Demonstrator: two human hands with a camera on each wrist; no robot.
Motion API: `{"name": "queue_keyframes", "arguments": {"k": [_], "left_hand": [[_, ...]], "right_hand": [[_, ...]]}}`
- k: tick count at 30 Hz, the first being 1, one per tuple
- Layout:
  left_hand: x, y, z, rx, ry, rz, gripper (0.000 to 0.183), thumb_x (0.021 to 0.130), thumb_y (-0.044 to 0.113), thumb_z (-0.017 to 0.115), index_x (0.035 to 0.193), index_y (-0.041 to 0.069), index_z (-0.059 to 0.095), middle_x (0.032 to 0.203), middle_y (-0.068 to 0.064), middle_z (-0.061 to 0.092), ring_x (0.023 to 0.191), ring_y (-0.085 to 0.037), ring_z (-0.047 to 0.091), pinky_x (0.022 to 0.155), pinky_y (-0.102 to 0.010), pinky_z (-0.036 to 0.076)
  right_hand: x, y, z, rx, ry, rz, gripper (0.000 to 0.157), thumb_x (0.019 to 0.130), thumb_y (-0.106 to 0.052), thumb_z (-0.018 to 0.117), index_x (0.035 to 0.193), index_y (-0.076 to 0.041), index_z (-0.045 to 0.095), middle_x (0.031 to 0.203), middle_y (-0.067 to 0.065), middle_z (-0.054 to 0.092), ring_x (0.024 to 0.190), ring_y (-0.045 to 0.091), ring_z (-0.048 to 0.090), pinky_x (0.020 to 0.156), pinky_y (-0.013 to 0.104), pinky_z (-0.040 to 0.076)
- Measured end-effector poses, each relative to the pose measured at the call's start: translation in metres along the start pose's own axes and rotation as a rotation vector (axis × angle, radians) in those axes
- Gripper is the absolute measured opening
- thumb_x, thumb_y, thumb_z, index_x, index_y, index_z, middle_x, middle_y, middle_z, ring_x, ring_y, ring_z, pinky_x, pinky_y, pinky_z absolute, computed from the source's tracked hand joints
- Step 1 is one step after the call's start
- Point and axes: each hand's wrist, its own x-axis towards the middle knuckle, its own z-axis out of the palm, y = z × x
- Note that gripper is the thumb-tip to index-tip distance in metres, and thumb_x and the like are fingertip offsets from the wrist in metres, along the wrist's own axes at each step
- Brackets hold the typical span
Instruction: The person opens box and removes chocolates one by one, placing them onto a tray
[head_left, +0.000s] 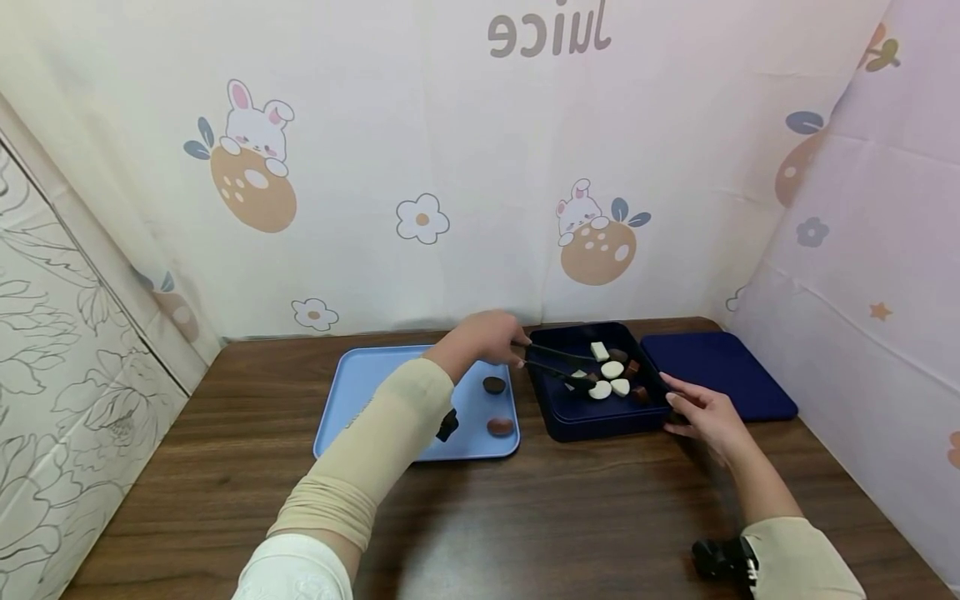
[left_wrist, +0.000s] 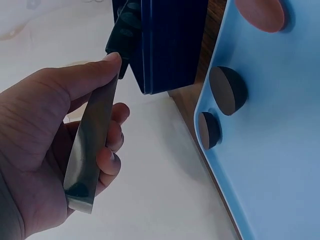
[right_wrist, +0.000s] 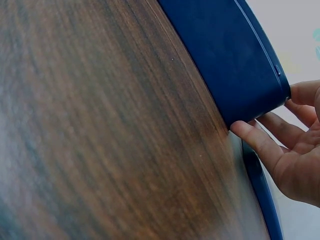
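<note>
My left hand (head_left: pixel 486 335) grips a pair of tongs (head_left: pixel 557 372) with metal handles and black ends, thumb on one handle in the left wrist view. The tongs reach into a dark blue box (head_left: pixel 592 430) among white chocolates (head_left: pixel 612 370) and brown chocolates (head_left: pixel 639 393). Whether the tips pinch a piece, I cannot tell. At the box's front right corner, my right hand (head_left: pixel 708 419) holds the outer wall with its fingertips, thumb low on the corner. Left of the box, a light blue tray (head_left: pixel 330 417) carries dark brown chocolates (left_wrist: pixel 229 91) and a reddish-brown one (head_left: pixel 500 427).
A flat dark blue lid (head_left: pixel 723 375) lies right of the box. Everything stands on a brown wooden table (head_left: pixel 480 525). A patterned curtain (head_left: pixel 360 167) hangs directly behind the table, with another curtain side (head_left: pixel 885 333) on the right.
</note>
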Motion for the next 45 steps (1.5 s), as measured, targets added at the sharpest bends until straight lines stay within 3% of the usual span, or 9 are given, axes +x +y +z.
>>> {"name": "queue_keyframes", "arguments": {"k": [7,13,20,27,33,45], "left_hand": [[0.003,0.006,0.000,0.036,-0.005,-0.029,0.045,0.092,0.037,0.068,0.134,0.021,0.062,0.131,0.006,0.061,0.108,-0.012,0.059,0.092,-0.031,0.047],[0.006,0.009,0.000,0.035,-0.029,-0.045,0.043,0.094,0.038,0.066,0.132,0.021,0.063,0.132,0.006,0.060,0.116,-0.013,0.057,0.096,-0.031,0.045],[0.007,0.012,0.005,0.045,-0.026,-0.025,0.042,0.095,0.037,0.064,0.133,0.019,0.063,0.133,0.004,0.060,0.120,-0.015,0.055,0.097,-0.032,0.045],[0.011,0.016,0.016,-0.010,-0.007,-0.027,0.043,0.097,0.037,0.061,0.136,0.019,0.061,0.135,0.004,0.058,0.122,-0.016,0.054,0.098,-0.033,0.044],[0.011,0.019,0.022,-0.035,-0.001,-0.047,0.045,0.098,0.038,0.058,0.140,0.021,0.057,0.138,0.005,0.056,0.125,-0.017,0.052,0.099,-0.035,0.044],[0.010,0.013,0.015,-0.027,-0.010,-0.058,0.046,0.095,0.040,0.062,0.137,0.022,0.059,0.137,0.006,0.057,0.123,-0.015,0.053,0.097,-0.035,0.046]], "right_hand": [[0.000,0.001,0.000,0.001,-0.004,-0.013,0.060,0.102,-0.030,0.053,0.151,-0.005,0.031,0.151,0.031,0.025,0.110,0.005,0.051,0.083,0.036,0.054],[0.000,0.001,-0.001,-0.004,-0.002,-0.010,0.059,0.102,-0.030,0.053,0.151,-0.005,0.032,0.150,0.031,0.026,0.109,0.004,0.051,0.082,0.036,0.054],[0.001,0.000,0.000,-0.011,-0.002,0.001,0.059,0.103,-0.029,0.052,0.151,-0.005,0.030,0.151,0.030,0.025,0.117,0.015,0.049,0.083,0.036,0.054],[0.000,0.001,-0.001,0.005,-0.001,-0.011,0.059,0.102,-0.028,0.053,0.151,-0.004,0.031,0.151,0.031,0.025,0.107,0.001,0.052,0.083,0.036,0.054],[0.000,0.000,-0.001,0.003,-0.001,-0.014,0.060,0.102,-0.030,0.054,0.151,-0.005,0.031,0.151,0.031,0.024,0.109,0.002,0.050,0.083,0.036,0.054],[0.000,0.000,-0.001,0.013,-0.003,-0.004,0.060,0.101,-0.030,0.055,0.152,-0.008,0.032,0.151,0.031,0.024,0.108,0.002,0.050,0.083,0.036,0.054]]}}
